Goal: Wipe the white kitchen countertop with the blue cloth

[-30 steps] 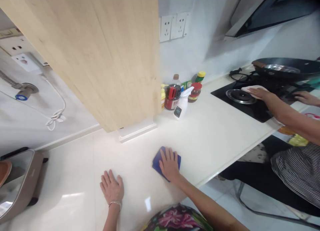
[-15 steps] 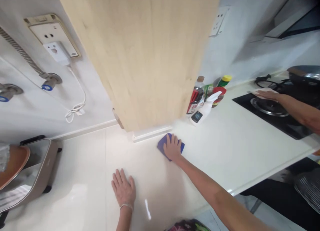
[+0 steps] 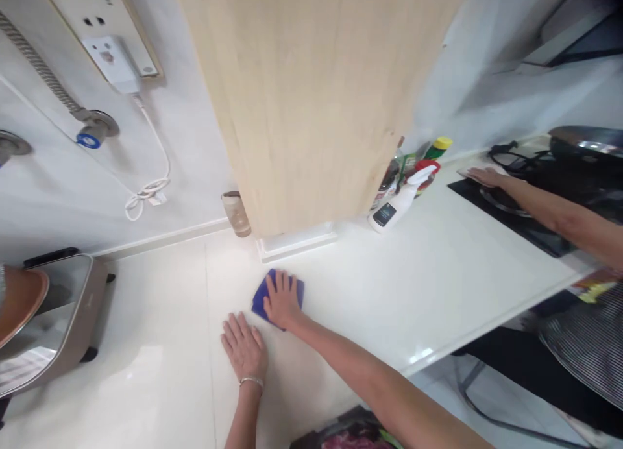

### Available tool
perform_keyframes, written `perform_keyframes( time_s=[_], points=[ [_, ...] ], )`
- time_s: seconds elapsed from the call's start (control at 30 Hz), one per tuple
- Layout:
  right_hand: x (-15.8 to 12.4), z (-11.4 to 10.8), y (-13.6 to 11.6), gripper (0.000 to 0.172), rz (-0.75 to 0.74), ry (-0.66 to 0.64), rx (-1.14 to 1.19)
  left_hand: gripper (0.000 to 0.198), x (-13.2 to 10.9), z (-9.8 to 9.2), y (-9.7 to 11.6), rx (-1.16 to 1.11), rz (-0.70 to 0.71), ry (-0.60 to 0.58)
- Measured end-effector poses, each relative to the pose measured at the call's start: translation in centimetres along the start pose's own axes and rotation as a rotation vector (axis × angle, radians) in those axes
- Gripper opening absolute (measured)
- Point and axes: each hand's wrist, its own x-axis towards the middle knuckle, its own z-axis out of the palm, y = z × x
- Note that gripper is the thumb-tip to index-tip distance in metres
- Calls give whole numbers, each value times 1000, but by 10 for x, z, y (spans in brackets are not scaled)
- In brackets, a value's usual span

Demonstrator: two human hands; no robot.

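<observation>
At the bottom edge, just right of centre, a bit of dark floral clothing (image 3: 355, 433) shows. Just above and left of it, the left hand (image 3: 244, 350) lies palm down on the white countertop (image 3: 370, 319), opened out flat with nothing in its grip, a thin bracelet (image 3: 252, 381) at its wrist. Slightly up and to the right, near the centre of the frame, the right hand (image 3: 283, 300) presses on a folded blue cloth (image 3: 261, 301), its fingers spread over the fabric rather than curled around it. The cloth lies on the countertop, just in front of the white ledge (image 3: 298, 242) beneath a pale wood-grain panel (image 3: 311, 111).

At the left edge stands a taupe appliance (image 3: 80, 316) on black feet, with a brown round-rimmed vessel (image 3: 24, 300) in it. A clear tumbler (image 3: 237, 215) stands by the panel's left edge. To the panel's right, a white spray bottle (image 3: 402, 202) stands before a yellow-capped green bottle (image 3: 435, 150).

Farther off, at the right, a co-worker's hand (image 3: 490, 177) rests on a pale cloth (image 3: 466, 172) by the black cooktop (image 3: 530, 231).
</observation>
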Motion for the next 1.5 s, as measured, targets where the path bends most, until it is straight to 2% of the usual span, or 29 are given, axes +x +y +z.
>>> perform_keyframes(
  time_s=[0.1,0.17,0.3,0.43,0.57,0.7,0.8,0.87,0.97,1.07,1.13,1.23,1.37,1.5],
  points=[
    [-48,-1,-6,68,-180,-31,55,58,1,-2,-1,-45,-16,0],
    [-82,-4,7,67,-245,-36,81,57,2,-3,-1,-72,-16,10],
    [-144,-15,67,69,-203,-33,94,58,4,-5,1,-107,-6,-14],
    [-188,-31,147,69,15,40,18,62,5,-8,7,-100,-16,-32],
    [-211,-52,230,63,329,128,-115,64,4,-10,15,-91,-28,-29],
    [-218,-74,306,61,553,205,-233,67,6,-12,19,-75,-46,-69],
    [-218,-82,346,61,608,275,-319,67,7,-20,11,-80,-21,-146],
    [-218,-82,363,63,543,311,-359,65,1,-31,-4,-81,-47,-175],
    [-218,-75,378,67,376,345,-360,68,-23,-53,-38,-24,-180,-117],
    [-220,-68,384,67,297,405,-350,74,-59,-70,-70,71,-339,-71],
    [-221,-67,384,67,279,429,-351,77,-78,-75,-84,110,-428,-86],
    [-220,-66,375,67,246,415,-341,78,-90,-73,-91,131,-491,-106],
    [-216,-59,340,68,160,374,-302,76,-90,-67,-89,137,-497,-72],
    [-213,-45,279,70,82,314,-265,72,-91,-64,-90,154,-483,-48]
  ],
)
